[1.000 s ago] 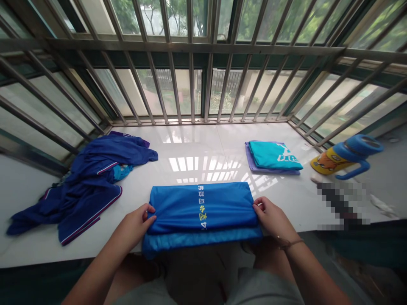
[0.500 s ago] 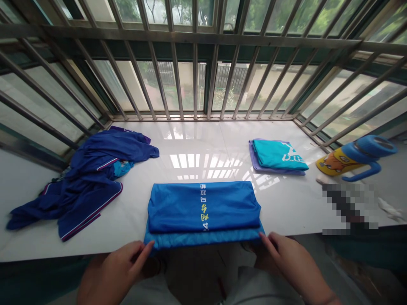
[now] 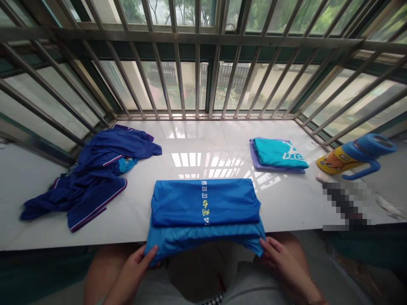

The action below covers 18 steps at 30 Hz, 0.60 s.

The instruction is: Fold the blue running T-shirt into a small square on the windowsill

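Head view: the blue shirt (image 3: 205, 207) lies folded at the near edge of the white sill (image 3: 197, 144), its lower layer hanging over the edge. The left hand (image 3: 132, 273) reaches up from below, fingers pinching that hem's left corner. The right hand (image 3: 282, 264) mirrors it, pinching the right corner, palm down. Both forearms angle inward over the lap.

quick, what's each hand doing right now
Left hand: pinching the lower left corner of the blue shirt.
Right hand: pinching its lower right corner.
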{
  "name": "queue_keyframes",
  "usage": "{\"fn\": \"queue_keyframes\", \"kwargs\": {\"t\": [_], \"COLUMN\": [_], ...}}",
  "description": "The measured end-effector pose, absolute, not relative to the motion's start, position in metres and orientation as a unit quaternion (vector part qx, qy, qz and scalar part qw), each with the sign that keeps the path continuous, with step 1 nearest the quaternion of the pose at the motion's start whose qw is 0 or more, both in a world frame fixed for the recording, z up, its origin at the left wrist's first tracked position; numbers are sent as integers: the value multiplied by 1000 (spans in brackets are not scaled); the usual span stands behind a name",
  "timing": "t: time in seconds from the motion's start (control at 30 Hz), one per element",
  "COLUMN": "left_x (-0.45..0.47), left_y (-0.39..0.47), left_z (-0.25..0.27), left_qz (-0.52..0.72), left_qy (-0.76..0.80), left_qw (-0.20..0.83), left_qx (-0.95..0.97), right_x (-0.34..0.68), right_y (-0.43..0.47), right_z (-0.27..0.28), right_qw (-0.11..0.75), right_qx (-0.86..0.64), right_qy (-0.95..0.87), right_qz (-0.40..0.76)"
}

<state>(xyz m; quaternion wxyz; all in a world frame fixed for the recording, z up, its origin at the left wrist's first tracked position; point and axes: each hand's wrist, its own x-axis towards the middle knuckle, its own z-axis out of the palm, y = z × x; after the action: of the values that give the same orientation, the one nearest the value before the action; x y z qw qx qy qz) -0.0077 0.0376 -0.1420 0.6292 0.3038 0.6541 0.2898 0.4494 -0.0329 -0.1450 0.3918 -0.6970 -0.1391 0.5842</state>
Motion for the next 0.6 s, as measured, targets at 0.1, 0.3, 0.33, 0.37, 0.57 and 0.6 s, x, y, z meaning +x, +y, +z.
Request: {"fn": "queue_keyframes", "kwargs": {"t": [0.1, 0.3, 0.33, 0.37, 0.57, 0.6], "left_x": [-21, -20, -14, -8, 25, 26], "left_y": [36, 59, 69, 78, 101, 98], "left_z": [-122, -91, -88, -85, -91, -95], "left_qz": [228, 268, 310, 350, 382, 364], "left_qy": [647, 601, 593, 584, 599, 623], "left_qw": [642, 721, 719, 713, 634, 588], "left_qx": [344, 218, 188, 165, 305, 366], "right_x": [459, 457, 455, 453, 450, 451], "right_y": [-36, -6, 5, 15, 47, 46], "right_z": [-126, -78, -74, -73, -99, -104], "right_qw": [398, 487, 505, 525, 574, 554], "right_qx": [-703, -633, -622, -614, -644, -671], "right_qy": [-145, -114, -107, -100, -150, -195], "right_qz": [571, 591, 588, 581, 483, 453]}}
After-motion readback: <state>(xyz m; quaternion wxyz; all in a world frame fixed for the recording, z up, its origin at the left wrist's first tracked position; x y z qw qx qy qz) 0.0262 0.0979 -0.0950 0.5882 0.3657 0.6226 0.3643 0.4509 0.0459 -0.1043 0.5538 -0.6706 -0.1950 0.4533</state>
